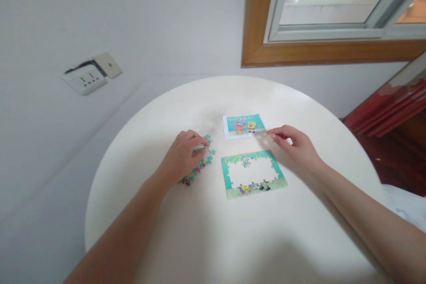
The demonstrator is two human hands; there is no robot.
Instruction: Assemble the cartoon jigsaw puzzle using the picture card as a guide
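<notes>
Two bare forearms come in nearest the camera, the left (123, 226) from 7 o'clock and the right (362, 208) from 4. Between their hands lies a jigsaw border (226, 177), joined into a rectangle, teal along top and sides, pale green below. Its inner edge is all knobs and notches around a white opening; a pale cartoon head dips in at 12 o'clock, and cut-off legs and dark shoes line the 6 o'clock side.

Taking that border as the dial's centre, a picture card (244, 126) sits at 12, showing a pink figure and a yellow one on teal, white margin at its left. Loose pieces (199, 168) are heaped at 9, mostly teal with red and pink flecks, under the left hand (181, 153). Its fingers curl over them; whether it grips one, I cannot tell. At 2, the right hand (296, 145) brings thumb and forefinger close together by the card's corner, its hold unclear.

All rest on a round white table (266, 93), greyly smudged near the card. Beyond, a pale wall (166, 22) carries a socket plate (85, 79) at 10 and a wood-framed window (259, 44) at 1; red fabric (392, 106) hangs at 2.
</notes>
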